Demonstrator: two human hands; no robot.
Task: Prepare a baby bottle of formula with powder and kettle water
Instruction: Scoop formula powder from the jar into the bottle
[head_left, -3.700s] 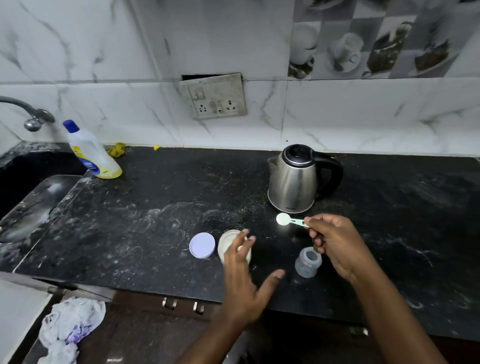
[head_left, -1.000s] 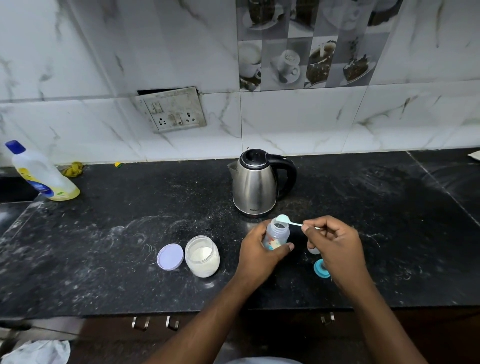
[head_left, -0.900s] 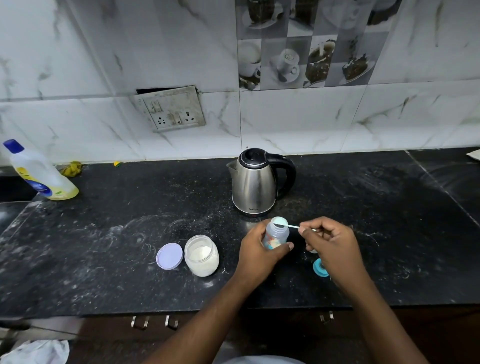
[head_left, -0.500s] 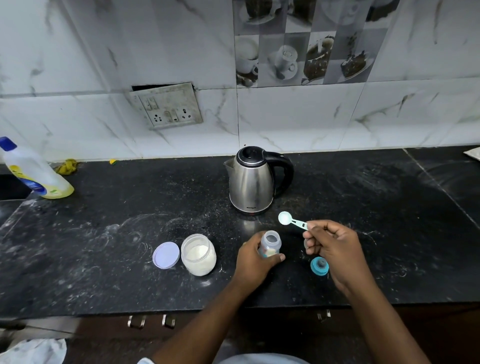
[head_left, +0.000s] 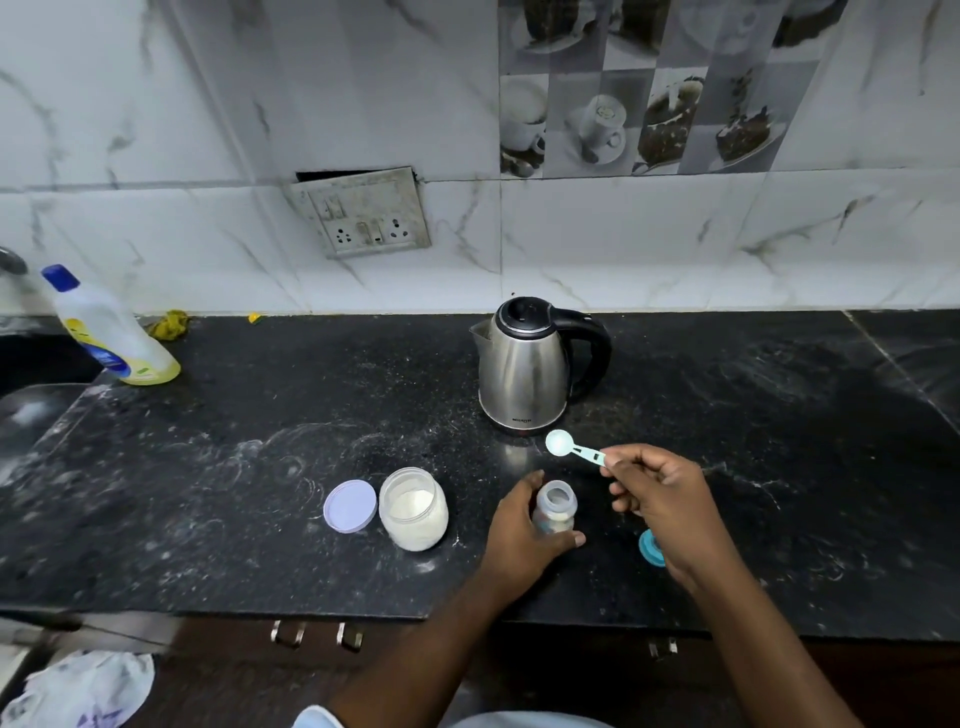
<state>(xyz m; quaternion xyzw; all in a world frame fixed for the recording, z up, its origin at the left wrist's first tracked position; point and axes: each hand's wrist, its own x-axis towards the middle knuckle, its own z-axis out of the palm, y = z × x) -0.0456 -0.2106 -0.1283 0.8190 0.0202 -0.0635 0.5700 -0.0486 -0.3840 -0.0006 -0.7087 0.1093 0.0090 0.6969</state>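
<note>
Black speckled countertop (head_left: 727, 415) bearing a steel kettle (head_left: 522, 366); in front of the kettle, a baby bottle (head_left: 555, 512), open powder jar (head_left: 414, 514), lilac lid (head_left: 350, 505) and teal cap (head_left: 651, 547); far left of it, a detergent bottle (head_left: 111, 332).

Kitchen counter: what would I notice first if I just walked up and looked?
Probably the two hands at the front: the left hand grips an open baby bottle while the right hand holds a pale scoop above it. Behind them stands a shiny steel kettle, and an open jar of white powder sits left.
</note>
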